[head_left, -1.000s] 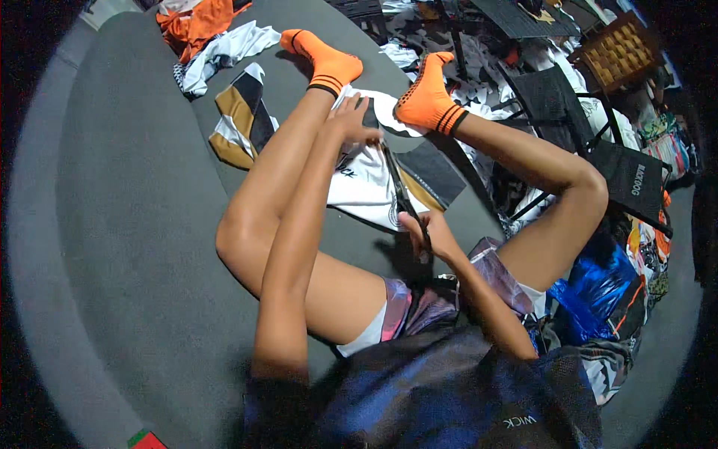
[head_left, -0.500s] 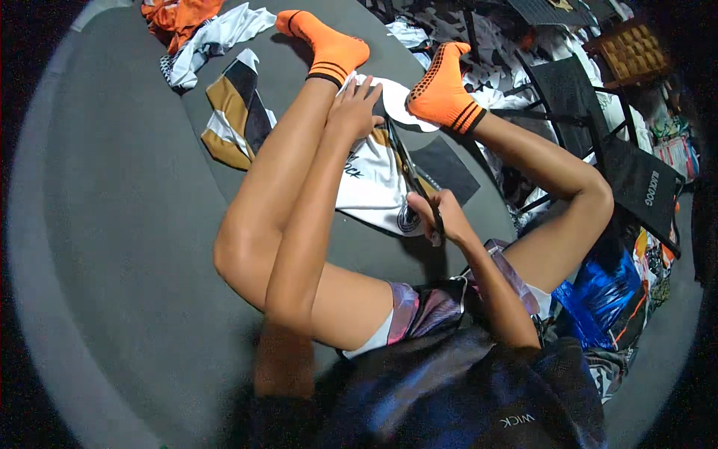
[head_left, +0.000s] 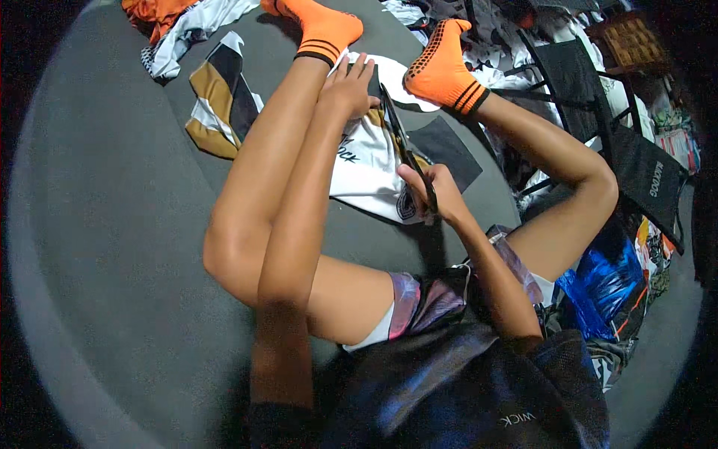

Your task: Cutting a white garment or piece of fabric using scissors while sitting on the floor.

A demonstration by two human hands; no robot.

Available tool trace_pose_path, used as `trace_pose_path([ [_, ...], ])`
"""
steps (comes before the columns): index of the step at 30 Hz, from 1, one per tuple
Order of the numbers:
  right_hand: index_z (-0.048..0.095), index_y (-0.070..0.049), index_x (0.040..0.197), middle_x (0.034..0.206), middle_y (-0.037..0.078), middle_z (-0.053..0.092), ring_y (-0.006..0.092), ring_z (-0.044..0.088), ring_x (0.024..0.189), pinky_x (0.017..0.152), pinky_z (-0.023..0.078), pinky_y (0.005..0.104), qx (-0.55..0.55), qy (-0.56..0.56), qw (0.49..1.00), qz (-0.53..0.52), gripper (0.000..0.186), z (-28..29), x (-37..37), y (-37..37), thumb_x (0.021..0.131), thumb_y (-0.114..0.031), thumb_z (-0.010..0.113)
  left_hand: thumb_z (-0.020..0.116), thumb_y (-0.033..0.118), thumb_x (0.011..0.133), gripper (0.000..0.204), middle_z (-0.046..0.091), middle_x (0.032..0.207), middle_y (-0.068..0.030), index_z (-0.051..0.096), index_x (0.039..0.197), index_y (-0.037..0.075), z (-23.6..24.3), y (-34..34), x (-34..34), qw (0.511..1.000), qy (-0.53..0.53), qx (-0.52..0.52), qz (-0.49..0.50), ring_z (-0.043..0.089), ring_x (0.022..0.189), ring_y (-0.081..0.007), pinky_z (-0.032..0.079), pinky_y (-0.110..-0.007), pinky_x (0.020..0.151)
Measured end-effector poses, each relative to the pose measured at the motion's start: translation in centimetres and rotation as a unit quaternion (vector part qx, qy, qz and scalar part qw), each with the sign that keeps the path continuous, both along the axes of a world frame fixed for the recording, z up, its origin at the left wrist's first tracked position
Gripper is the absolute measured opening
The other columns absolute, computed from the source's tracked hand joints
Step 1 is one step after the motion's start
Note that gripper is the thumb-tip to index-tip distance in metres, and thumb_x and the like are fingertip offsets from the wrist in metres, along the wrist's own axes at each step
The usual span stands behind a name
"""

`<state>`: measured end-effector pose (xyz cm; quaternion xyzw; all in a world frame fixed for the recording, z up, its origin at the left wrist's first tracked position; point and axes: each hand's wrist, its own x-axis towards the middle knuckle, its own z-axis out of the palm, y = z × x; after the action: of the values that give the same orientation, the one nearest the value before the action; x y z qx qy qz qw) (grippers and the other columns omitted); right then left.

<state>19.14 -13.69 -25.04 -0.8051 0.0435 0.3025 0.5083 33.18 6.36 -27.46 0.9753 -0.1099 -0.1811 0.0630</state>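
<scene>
A white printed cloth with black and mustard parts lies on the grey surface between my legs. My left hand rests on its far part, palm down with fingers stretched out. Long dark scissors are in my right hand, its fingers wrapped round the handles. The blades point away from me along the cloth's right side, their tips near my left hand. A flat white rounded piece lies past the cloth, by my right foot. Beside the blades is a dark grey flat piece.
My legs, in orange socks, frame the work on both sides. Left of them lies a mustard, black and white cloth, with orange and white garments beyond. Black folding chairs and a blue shiny bag stand at right.
The whole view has shifted a little, so the scene sits higher. The scissors' tips have moved farther along the cloth, away from me. My left hand keeps its place on it.
</scene>
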Motion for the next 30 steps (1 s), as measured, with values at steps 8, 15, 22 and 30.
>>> trace_pose_path([
  [8, 0.048, -0.007, 0.050, 0.044, 0.005, 0.049, 0.0140, 0.050, 0.036, 0.034, 0.036, 0.0277, 0.016, 0.010, 1.000, -0.025, 0.062, 0.5, 0.0, 0.7, 0.083, -0.058, 0.059, 0.058, 0.044, 0.086, 0.083, 0.001, 0.156, 0.0019, 0.009, 0.149, 0.020, -0.2, -0.1, 0.2, 1.000, 0.008, 0.001, 0.006, 0.003, 0.143, -0.0269, 0.012, -0.040, 0.115],
  [15, 0.052, -0.006, 0.050, 0.044, 0.004, 0.049, 0.0134, 0.051, 0.039, 0.037, 0.039, 0.0281, -0.003, 0.024, 0.999, -0.048, 0.061, -0.1, -0.4, 1.6, 0.081, -0.058, 0.062, 0.059, 0.045, 0.084, 0.086, 0.002, 0.156, -0.0032, 0.009, 0.149, 0.018, -0.8, 0.1, 0.4, 1.000, -0.005, -0.013, -0.010, 0.004, 0.142, -0.0324, 0.014, -0.046, 0.114],
  [22, 0.055, -0.003, 0.052, 0.046, 0.004, 0.050, 0.0130, 0.052, 0.041, 0.039, 0.040, 0.0284, -0.022, 0.051, 0.997, -0.051, 0.062, 1.0, -0.7, 2.8, 0.080, -0.059, 0.062, 0.058, 0.046, 0.085, 0.085, 0.003, 0.156, -0.0028, 0.009, 0.149, 0.019, -0.8, 0.1, 0.5, 1.000, 0.007, -0.007, -0.011, 0.004, 0.143, -0.0319, 0.013, -0.044, 0.114],
  [30, 0.055, -0.003, 0.052, 0.047, 0.006, 0.052, 0.0147, 0.052, 0.040, 0.039, 0.041, 0.0285, 0.037, 0.020, 0.997, -0.071, 0.064, 0.2, -1.5, 3.2, 0.082, -0.059, 0.059, 0.057, 0.047, 0.085, 0.085, 0.002, 0.156, -0.0026, 0.008, 0.149, 0.019, -0.8, 0.1, 0.5, 1.000, 0.004, -0.003, -0.010, 0.004, 0.143, -0.0321, 0.013, -0.044, 0.114],
])
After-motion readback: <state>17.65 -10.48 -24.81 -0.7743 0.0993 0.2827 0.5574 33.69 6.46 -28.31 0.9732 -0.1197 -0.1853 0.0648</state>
